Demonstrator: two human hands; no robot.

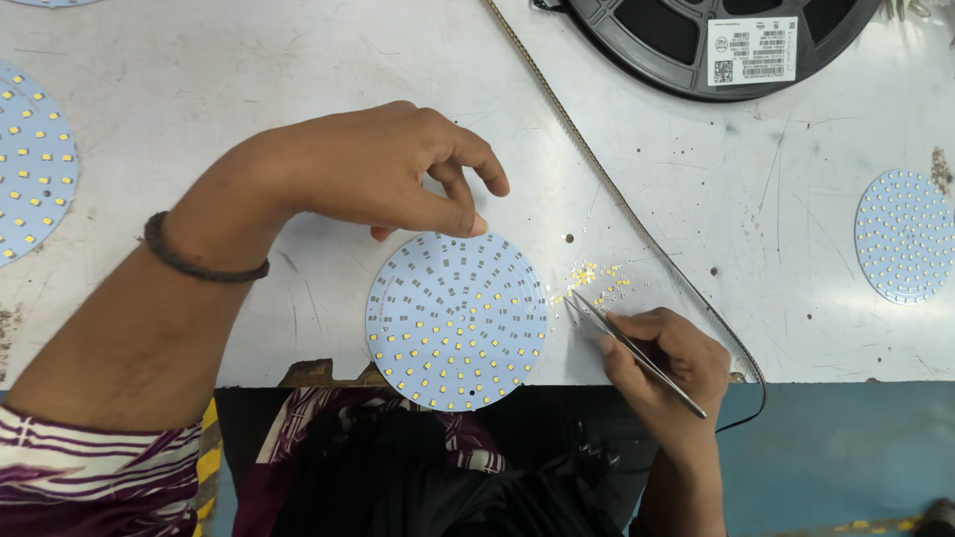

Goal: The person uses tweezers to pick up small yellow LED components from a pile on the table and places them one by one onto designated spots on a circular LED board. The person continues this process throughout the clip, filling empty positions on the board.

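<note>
Now my left hand [388, 169] pinches the round white LED board's [458, 320] far edge. My right hand [665, 360] fingers clamp thin metal tweezers [637, 352]; their tips point up-left at loose yellow chips [594, 282], just right of the board.

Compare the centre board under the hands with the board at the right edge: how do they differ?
The centre board overhangs the table edge; the right board lies fully on it. The centre board is only partly filled, with bare pads across its upper part; the right board looks evenly filled. The left hand pinches the centre board's rim; nothing touches the right board. Both are round, white boards with small yellow parts.
</note>
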